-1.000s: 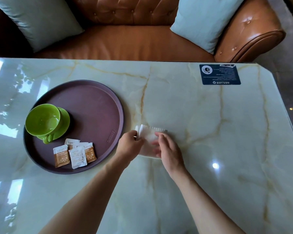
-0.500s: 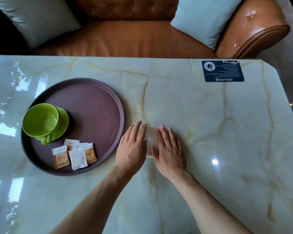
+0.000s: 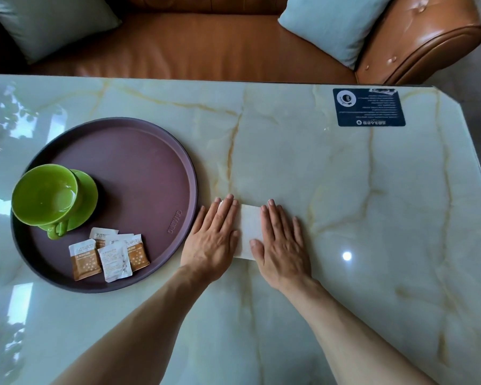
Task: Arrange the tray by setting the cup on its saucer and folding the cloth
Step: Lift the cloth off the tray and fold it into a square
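My left hand (image 3: 211, 240) and right hand (image 3: 282, 245) both lie flat, palms down and fingers stretched out, pressing on the cloth (image 3: 249, 234). Neither hand grips anything. The cloth is a small white folded rectangle lying on the surface (image 3: 345, 204), just to the right of the tray (image 3: 150, 168) and not on it. Only a strip of it shows between my hands; my left hand covers its left edge and my right hand covers its right edge. A little white corner peeks out by my left fingertips.

The tray is round and dull purple, and its right rim sits close beside my left hand. On the left of the tray, the green cup (image 3: 43, 194) stands upright and empty on its green saucer (image 3: 85, 200), with the handle pointing toward me. Nearer to me on the tray is a small overlapping pile of sachets (image 3: 109, 255), some orange and white, some plain white.

A dark blue card (image 3: 368, 107) lies on the far right of the surface, well apart from my hands. Beyond the surface stands a brown leather sofa (image 3: 195, 45) with two pale blue cushions (image 3: 333, 23).
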